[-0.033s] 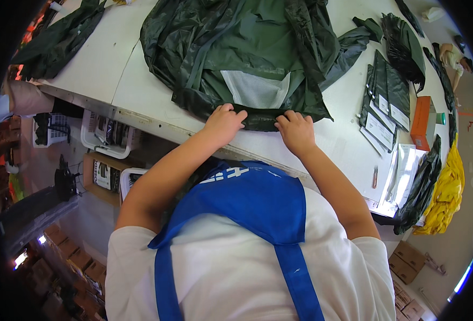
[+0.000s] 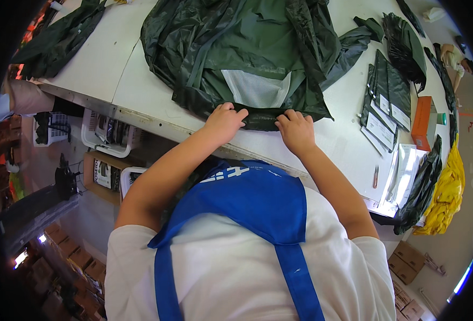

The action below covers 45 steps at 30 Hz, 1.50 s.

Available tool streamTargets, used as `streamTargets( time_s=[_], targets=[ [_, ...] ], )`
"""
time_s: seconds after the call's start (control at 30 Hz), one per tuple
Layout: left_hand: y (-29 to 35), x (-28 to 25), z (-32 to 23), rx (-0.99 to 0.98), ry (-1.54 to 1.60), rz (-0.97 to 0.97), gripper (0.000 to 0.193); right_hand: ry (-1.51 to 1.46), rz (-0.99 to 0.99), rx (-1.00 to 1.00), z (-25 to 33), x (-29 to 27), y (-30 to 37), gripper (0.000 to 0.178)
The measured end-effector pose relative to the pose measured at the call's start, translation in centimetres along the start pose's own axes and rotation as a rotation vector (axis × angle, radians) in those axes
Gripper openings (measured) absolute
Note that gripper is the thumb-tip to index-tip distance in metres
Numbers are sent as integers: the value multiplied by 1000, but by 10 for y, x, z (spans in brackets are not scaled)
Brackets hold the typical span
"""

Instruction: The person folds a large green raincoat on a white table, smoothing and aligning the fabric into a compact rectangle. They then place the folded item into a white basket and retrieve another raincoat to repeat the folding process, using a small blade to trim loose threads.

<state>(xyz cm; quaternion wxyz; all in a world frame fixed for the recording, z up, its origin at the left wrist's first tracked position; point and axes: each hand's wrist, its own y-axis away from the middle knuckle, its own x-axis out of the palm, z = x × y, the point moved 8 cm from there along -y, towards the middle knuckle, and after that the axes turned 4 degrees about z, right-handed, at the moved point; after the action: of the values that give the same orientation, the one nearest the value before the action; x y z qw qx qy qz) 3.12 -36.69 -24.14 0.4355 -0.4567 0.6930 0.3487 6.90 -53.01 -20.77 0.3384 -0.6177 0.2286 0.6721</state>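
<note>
A dark green rain jacket (image 2: 252, 43) lies spread over the white table, its lining facing up and a white mesh panel (image 2: 258, 88) showing near the hem. The edge closest to me is turned over into a dark fold. My left hand (image 2: 226, 123) is closed on this hem, left of the mesh, with the fingertips curled over the fold. Further right along the same edge, my right hand (image 2: 295, 129) grips the fabric in the same way. The thumbs are mostly hidden.
On the right of the table (image 2: 343, 155) are dark packaged pieces with white labels (image 2: 383, 109), an orange box (image 2: 422, 123) and a small cutter (image 2: 375, 176). Yellow fabric (image 2: 444, 187) hangs past the right edge. White baskets (image 2: 121, 152) stand below left; another person's arm (image 2: 30, 98) shows there.
</note>
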Motion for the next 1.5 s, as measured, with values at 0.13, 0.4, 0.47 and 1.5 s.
streamTargets(
  time_s=[0.13, 0.4, 0.47, 1.5],
  targets=[
    [-14, -5, -14, -89, -219, 259, 27, 28, 55, 96, 0, 13, -2, 12],
    [-34, 13, -80, 19, -11, -224, 42, -458, 107, 304, -33, 27, -4, 19],
    [-33, 12, -81, 29, -29, -206, 42, -618, 18, 320, -49, 15, 2, 38],
    [-31, 15, -76, -224, 432, -68, 12, -281, 43, -62, -1, -49, 18, 18]
  ],
)
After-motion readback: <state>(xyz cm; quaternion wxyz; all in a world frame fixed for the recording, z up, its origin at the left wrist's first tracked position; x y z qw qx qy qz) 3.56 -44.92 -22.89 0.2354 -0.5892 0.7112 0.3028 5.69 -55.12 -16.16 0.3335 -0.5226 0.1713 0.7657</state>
